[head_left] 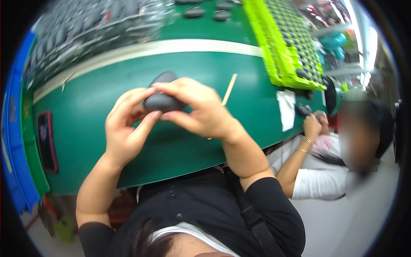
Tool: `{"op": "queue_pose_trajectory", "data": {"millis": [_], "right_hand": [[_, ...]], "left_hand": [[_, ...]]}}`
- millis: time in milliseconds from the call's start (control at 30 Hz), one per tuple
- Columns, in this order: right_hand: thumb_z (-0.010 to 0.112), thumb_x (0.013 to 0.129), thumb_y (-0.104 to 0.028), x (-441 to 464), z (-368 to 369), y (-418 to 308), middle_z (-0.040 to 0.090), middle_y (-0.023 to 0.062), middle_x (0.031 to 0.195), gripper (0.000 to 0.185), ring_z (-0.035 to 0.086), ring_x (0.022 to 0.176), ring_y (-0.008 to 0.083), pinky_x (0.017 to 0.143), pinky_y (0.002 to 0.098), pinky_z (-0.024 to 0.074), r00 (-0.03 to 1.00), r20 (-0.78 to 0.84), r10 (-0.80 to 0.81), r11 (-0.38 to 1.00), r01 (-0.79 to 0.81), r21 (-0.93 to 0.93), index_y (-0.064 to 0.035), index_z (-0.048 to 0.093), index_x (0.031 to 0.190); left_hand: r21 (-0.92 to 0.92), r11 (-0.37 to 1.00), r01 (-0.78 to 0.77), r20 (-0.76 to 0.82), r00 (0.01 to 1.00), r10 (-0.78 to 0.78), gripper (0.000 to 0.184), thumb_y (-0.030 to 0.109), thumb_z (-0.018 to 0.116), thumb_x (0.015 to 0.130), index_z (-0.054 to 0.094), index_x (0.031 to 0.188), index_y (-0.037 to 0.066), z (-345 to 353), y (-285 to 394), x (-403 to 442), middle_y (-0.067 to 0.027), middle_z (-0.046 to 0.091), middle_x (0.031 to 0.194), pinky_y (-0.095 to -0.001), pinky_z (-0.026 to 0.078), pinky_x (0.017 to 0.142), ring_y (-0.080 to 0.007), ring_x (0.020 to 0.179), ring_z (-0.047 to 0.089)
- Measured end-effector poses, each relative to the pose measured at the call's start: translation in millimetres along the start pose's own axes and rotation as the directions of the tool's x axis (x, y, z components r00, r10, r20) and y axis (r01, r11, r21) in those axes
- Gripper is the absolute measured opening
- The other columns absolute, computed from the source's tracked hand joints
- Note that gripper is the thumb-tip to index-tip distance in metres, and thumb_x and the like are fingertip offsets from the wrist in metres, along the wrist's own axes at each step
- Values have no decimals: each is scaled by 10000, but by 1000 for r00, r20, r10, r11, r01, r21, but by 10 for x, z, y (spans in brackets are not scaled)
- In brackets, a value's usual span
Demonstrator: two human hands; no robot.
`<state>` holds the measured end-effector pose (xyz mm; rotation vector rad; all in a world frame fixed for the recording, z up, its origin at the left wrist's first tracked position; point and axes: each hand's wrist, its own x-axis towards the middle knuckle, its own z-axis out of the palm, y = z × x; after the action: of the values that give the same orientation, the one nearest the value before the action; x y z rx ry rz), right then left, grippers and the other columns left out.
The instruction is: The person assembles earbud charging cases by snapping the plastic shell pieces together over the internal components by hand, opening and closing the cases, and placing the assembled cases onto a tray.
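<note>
Left hand [128, 122] and right hand [197, 105] close together, thumbs and fingers pinching a dark rounded piece [162, 103] from either side; piece lies between the fingertips, over the green desk [90, 145]; one part or two, cannot tell. Thin pale strip [230, 89] on desk just beyond right hand; red-edged phone [46, 141] well left, lime-green crate [272, 64] of dark pieces far right.
</note>
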<state>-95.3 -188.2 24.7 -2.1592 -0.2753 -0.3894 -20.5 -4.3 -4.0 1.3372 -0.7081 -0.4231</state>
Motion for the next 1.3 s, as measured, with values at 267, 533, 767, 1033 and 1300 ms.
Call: {"op": "queue_pose_trajectory", "data": {"millis": [267, 533, 767, 1033, 1300], "right_hand": [[645, 730, 73, -75, -1779, 115, 646, 51, 1010, 378, 606, 925, 141, 820, 270, 491, 898, -440, 19, 949, -155, -274, -44, 610, 1088], [557, 722, -33, -604, -3130, 898, 672, 63, 862, 301, 623, 778, 144, 734, 277, 489, 647, -389, 656, 403, -736, -545, -38, 663, 1003], [497, 816, -72, -406, -2972, 1081, 689, 88, 895, 264, 633, 749, 153, 703, 291, 494, 899, -361, 246, 296, -425, -855, -17, 678, 1000], [772, 657, -464, 1015, -1640, 1784, 531, 221, 1221, 800, 538, 1142, 324, 948, 380, 449, 815, -287, 503, 564, -561, -606, -96, 474, 1300], [771, 700, -394, 1061, -1270, 2000, 627, 124, 1043, 571, 610, 985, 240, 861, 355, 487, 833, -407, 375, 696, -543, -470, -15, 611, 1095]], "left_hand": [[-218, 892, -396, 249, 861, 443, 173, -47, 617, 761, 596, 927, -4, 22, 1018, -183, -156, 597, 912, -343, 520, 636, -254, 840, 610], [-854, 515, -82, 256, 795, 550, 51, 3, 602, 841, 576, 811, 35, 424, 1411, -308, -137, 618, 867, -381, 487, 823, -288, 839, 607], [-786, 618, 16, 388, 791, 473, 101, -23, 634, 800, 561, 777, 42, 330, 1559, -262, -121, 611, 844, -373, 491, 814, -264, 809, 611], [-766, 643, -10, 299, 880, 369, 107, 3, 640, 811, 560, 765, 56, 490, 1569, -201, -87, 604, 831, -363, 500, 792, -235, 780, 609], [-601, 774, -198, 200, 901, 386, 161, 3, 687, 725, 554, 763, 85, 191, 1169, 2, -42, 617, 767, -322, 501, 684, -193, 608, 593]]}}
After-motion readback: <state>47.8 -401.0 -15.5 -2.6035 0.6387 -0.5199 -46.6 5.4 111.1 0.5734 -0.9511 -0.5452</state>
